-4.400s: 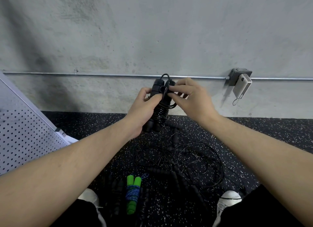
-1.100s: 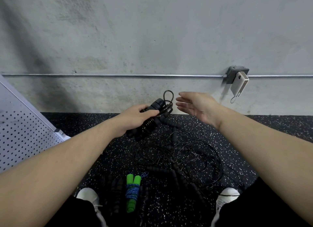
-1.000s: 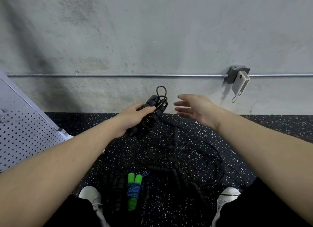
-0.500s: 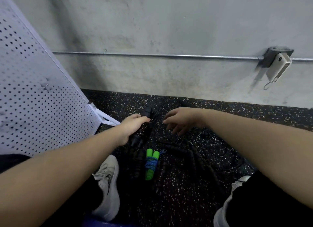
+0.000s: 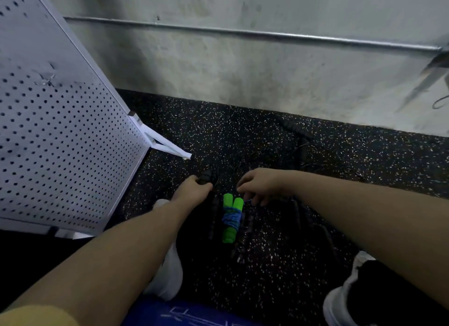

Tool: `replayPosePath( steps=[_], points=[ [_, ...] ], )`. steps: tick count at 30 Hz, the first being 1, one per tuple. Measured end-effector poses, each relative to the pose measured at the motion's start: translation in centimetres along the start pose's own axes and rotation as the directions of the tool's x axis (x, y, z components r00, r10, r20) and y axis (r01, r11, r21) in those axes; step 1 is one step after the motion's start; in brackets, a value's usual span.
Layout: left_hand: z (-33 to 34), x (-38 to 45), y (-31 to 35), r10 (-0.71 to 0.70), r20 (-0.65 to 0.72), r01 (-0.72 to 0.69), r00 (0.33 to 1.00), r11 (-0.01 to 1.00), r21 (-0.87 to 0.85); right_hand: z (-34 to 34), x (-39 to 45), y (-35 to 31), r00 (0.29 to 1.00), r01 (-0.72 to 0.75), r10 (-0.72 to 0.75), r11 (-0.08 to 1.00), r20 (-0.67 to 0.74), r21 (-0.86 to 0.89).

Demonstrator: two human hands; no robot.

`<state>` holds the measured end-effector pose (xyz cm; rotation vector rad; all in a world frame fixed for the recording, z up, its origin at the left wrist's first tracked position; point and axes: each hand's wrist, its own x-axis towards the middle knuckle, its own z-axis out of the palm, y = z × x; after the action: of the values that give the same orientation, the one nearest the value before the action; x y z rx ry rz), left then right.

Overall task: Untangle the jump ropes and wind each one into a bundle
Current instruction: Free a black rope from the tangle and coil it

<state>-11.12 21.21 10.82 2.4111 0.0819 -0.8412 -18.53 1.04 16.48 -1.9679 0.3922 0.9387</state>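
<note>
My left hand (image 5: pixel 193 192) grips a wound black jump rope bundle (image 5: pixel 206 176) and holds it low, just above the speckled floor. To its right a bundle with green handles and blue rope (image 5: pixel 230 220) lies on the floor. Beside the green handles' top ends hovers my right hand (image 5: pixel 261 186), its fingers loosely curled downward and holding nothing that I can make out. More black ropes and handles (image 5: pixel 301 150) lie tangled on the dark floor behind and right of my hands, blurred and hard to separate. Other black bundles (image 5: pixel 213 218) lie next to the green one.
A white perforated panel (image 5: pixel 60 136) leans at the left, its foot (image 5: pixel 170 148) reaching toward the ropes. The concrete wall with a metal pipe (image 5: pixel 267 34) is close ahead. My white shoes (image 5: pixel 167 277) (image 5: pixel 340 299) flank the floor area.
The view swung down and left. My left hand lowered the black bundle to the floor beside the green one, and my right hand let go and dropped toward the green handles.
</note>
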Motion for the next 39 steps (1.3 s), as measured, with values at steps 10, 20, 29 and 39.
replayPosePath(
  steps=[10, 20, 29, 39],
  points=[
    [1.3, 4.5, -3.8, 0.000, -0.041, 0.011, 0.999, 0.959, 0.284, 1.2, 5.2, 2.5, 1.000, -0.031, 0.031, 0.994, 0.002, 0.102],
    [4.5, 4.5, 0.7, 0.361, -0.035, -0.315, 0.932, 0.855, 0.413, -1.1, 4.8, 6.3, 0.989, -0.126, 0.136, 0.981, -0.059, 0.148],
    [11.8, 5.2, 6.6, 0.387, 0.289, -0.452, 0.875, 0.868, 0.206, -2.7, 3.9, 13.1, 0.957, -0.194, 0.233, 0.957, -0.174, 0.216],
    [21.8, 5.0, 9.8, 0.230, 0.519, -0.301, 0.823, 0.952, 0.055, -4.2, 4.0, 21.4, 0.888, -0.293, 0.363, 0.920, -0.281, 0.261]
  ],
)
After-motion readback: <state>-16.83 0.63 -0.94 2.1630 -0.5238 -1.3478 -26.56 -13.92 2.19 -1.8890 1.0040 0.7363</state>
